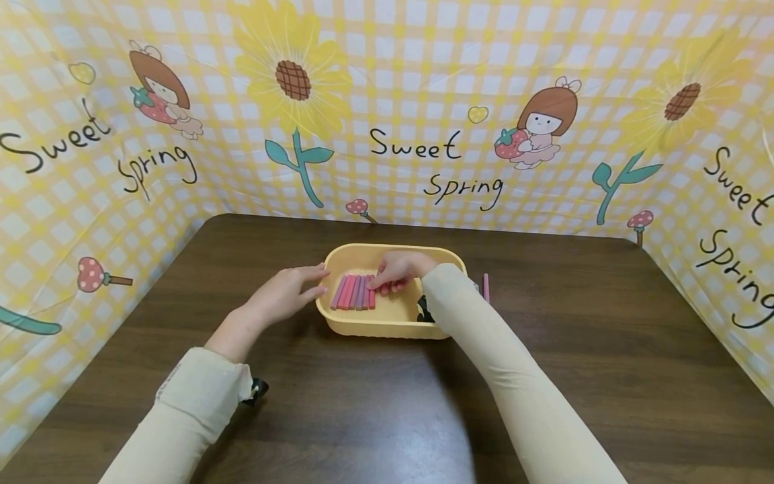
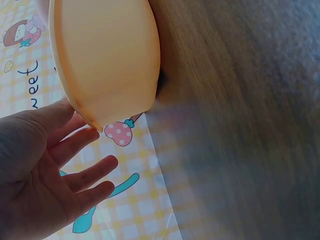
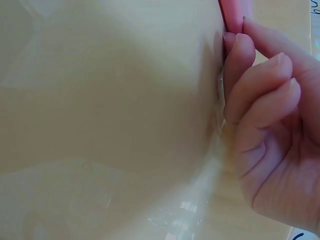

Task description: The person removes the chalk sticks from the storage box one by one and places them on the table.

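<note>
A yellow plastic basin (image 1: 387, 329) stands on the table, with a side-by-side row of pink and purple sticks (image 1: 353, 292) at its left inside. My left hand (image 1: 283, 292) is at the basin's left end, its spread fingers touching the rim; the left wrist view shows the basin wall (image 2: 107, 55) beside those fingers. Inside the basin, my right hand (image 1: 399, 269) is at the row's right end. Between its thumb and index finger it pinches a pink stick (image 3: 232, 15), seen at the top of the right wrist view. Most of that stick is out of frame there.
A pinkish-purple stick (image 1: 486, 288) lies on the brown wooden table (image 1: 363, 403), just right of the basin. My right sleeve covers the basin's right end. A yellow checked cloth (image 1: 411, 101) hangs around the table's back and sides.
</note>
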`<state>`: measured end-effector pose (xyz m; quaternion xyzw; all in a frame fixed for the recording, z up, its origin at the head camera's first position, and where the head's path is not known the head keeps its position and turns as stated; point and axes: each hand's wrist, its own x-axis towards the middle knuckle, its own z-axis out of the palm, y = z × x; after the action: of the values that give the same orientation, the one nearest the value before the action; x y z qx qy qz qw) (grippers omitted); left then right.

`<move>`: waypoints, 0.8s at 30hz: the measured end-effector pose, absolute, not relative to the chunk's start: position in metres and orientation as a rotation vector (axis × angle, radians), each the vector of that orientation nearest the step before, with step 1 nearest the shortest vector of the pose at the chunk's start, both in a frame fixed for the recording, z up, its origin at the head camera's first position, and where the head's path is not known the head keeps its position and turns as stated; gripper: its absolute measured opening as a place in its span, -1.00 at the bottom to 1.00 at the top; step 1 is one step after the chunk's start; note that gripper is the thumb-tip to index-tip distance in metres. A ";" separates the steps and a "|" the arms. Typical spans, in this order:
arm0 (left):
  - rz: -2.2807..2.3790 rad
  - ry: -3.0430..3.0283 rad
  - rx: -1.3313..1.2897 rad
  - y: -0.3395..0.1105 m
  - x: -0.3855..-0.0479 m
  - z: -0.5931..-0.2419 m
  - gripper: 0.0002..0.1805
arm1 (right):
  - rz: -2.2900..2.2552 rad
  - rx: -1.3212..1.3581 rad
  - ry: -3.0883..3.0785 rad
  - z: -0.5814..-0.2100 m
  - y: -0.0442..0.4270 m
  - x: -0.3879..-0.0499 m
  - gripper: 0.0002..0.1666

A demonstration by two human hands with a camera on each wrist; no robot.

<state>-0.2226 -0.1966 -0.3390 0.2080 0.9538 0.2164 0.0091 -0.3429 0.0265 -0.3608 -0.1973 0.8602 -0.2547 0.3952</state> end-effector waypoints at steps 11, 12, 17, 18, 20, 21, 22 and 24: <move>0.674 2.980 0.645 -0.195 -0.224 -0.339 -0.53 | -0.689 -0.521 2.114 -0.359 0.034 -0.346 -0.68; 0.673 2.980 0.646 -0.195 -0.224 -0.339 -0.54 | -0.699 -0.522 2.098 -0.358 0.034 -0.347 -0.69; 0.672 2.981 0.650 -0.195 -0.224 -0.340 -0.54 | -0.737 -0.516 2.062 -0.353 0.039 -0.348 -0.75; 0.670 2.982 0.653 -0.195 -0.223 -0.340 -0.54 | -0.746 -0.513 2.061 -0.351 0.040 -0.349 -0.76; 0.668 2.985 0.656 -0.196 -0.223 -0.339 -0.54 | -0.762 -0.506 2.069 -0.348 0.043 -0.350 -0.77; 0.665 2.987 0.659 -0.196 -0.223 -0.340 -0.54 | -0.772 -0.500 2.069 -0.347 0.044 -0.350 -0.77; 0.662 2.990 0.660 -0.196 -0.223 -0.340 -0.54 | -0.781 -0.495 2.068 -0.345 0.045 -0.351 -0.78; 0.659 2.991 0.658 -0.197 -0.223 -0.340 -0.54 | -0.791 -0.493 2.071 -0.341 0.048 -0.351 -0.78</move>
<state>-0.2225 -0.1968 -0.3396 0.2099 0.9548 0.2103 0.0047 -0.3508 0.0476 -0.3414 -0.1969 0.8269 -0.3159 0.4216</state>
